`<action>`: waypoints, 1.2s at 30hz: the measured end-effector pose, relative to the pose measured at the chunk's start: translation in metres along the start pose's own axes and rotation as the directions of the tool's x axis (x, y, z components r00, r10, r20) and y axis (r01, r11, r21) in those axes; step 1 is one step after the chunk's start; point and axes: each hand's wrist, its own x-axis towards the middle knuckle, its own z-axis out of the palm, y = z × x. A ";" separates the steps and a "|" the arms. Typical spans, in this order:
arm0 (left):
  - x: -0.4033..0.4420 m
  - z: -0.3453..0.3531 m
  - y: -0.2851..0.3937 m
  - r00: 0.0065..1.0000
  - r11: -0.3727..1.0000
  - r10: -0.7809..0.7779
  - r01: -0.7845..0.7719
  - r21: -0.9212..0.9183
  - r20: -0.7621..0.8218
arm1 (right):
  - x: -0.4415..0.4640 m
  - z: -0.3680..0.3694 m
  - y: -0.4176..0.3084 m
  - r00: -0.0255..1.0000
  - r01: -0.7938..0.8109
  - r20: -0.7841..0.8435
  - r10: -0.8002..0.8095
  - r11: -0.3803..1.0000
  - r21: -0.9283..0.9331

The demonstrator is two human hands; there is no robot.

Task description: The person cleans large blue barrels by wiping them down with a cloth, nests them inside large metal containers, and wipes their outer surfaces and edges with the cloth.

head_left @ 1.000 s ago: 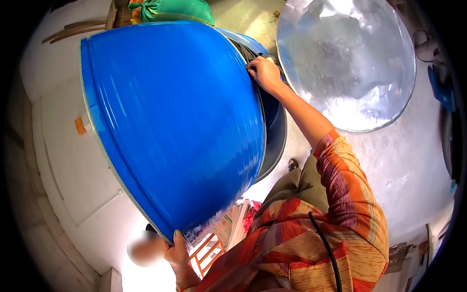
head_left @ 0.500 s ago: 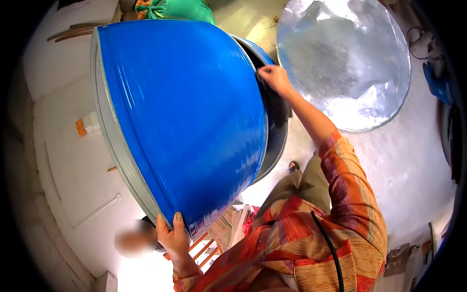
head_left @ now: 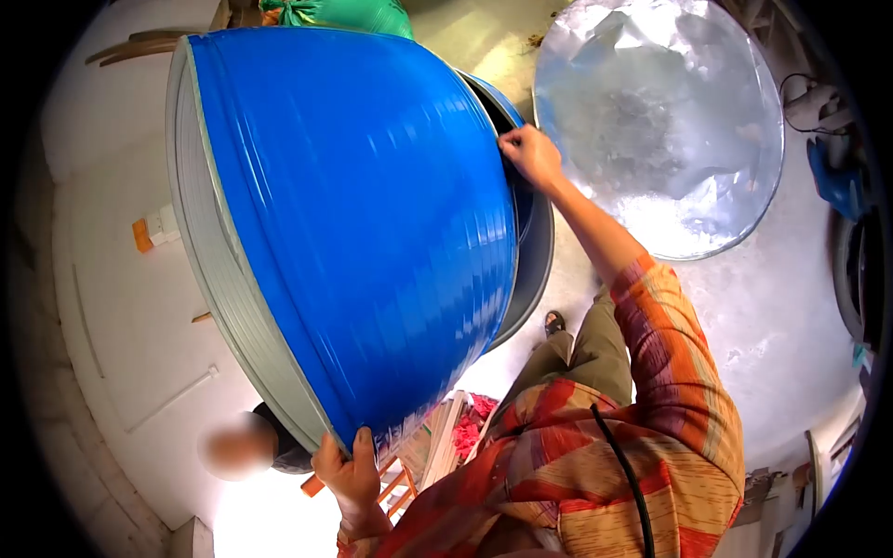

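Note:
A large blue plastic drum-like vessel [head_left: 363, 205] lies tilted in front of me, its glossy curved wall facing up and a pale grey ridged band [head_left: 219, 242] along its left edge. My left hand [head_left: 349, 470] grips the lower corner of that edge, thumb on the blue side. At the far right rim, my right hand [head_left: 532, 156] is closed with its fingers curled over the edge; the fingertips are partly hidden. Beneath the right rim shows a dark, rounded tub [head_left: 535, 279], mostly covered by the blue vessel.
A round silvery sheet-covered disc [head_left: 660, 130] lies on the floor at right. A green sack [head_left: 349, 17] is at the back. Another person [head_left: 246, 446] is at lower left. Wooden strips [head_left: 139, 46] lie at upper left, and a blue object [head_left: 833, 172] at far right.
The blue vessel has tipped slightly, showing more of its grey band. My left hand has moved a little down and right with its corner; my right hand has stayed on the rim.

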 end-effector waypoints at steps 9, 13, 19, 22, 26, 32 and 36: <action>-0.001 0.009 0.007 0.999 0.999 0.034 -0.034 -0.004 -0.033 | -0.062 0.031 0.029 0.977 -0.064 -0.192 0.095 0.985 0.162; 0.001 0.007 0.006 0.997 0.997 0.075 -0.075 -0.009 0.007 | 0.022 0.007 0.001 0.997 -0.013 -0.073 0.016 0.999 0.041; 0.003 -0.009 -0.014 0.982 0.993 0.000 0.022 -0.113 0.189 | -0.055 0.035 0.043 0.993 -0.024 -0.108 0.051 0.972 0.234; 0.004 0.004 -0.012 0.977 0.972 0.106 -0.063 -0.228 0.185 | -0.161 0.058 0.061 0.967 -0.128 -0.165 0.193 0.932 0.339; 0.005 0.009 -0.023 0.957 0.956 0.242 -0.207 -0.208 0.160 | -0.295 0.112 0.079 0.959 -0.201 -0.132 0.251 0.930 0.308; -0.010 -0.009 -0.038 0.944 0.919 0.258 -0.175 -0.353 0.205 | -0.412 0.197 0.077 0.905 -0.325 -0.101 0.413 0.824 0.464; -0.042 -0.041 -0.091 0.863 0.911 0.289 -0.115 -0.396 0.415 | -0.369 0.176 0.081 0.897 -0.214 -0.229 0.379 0.824 0.524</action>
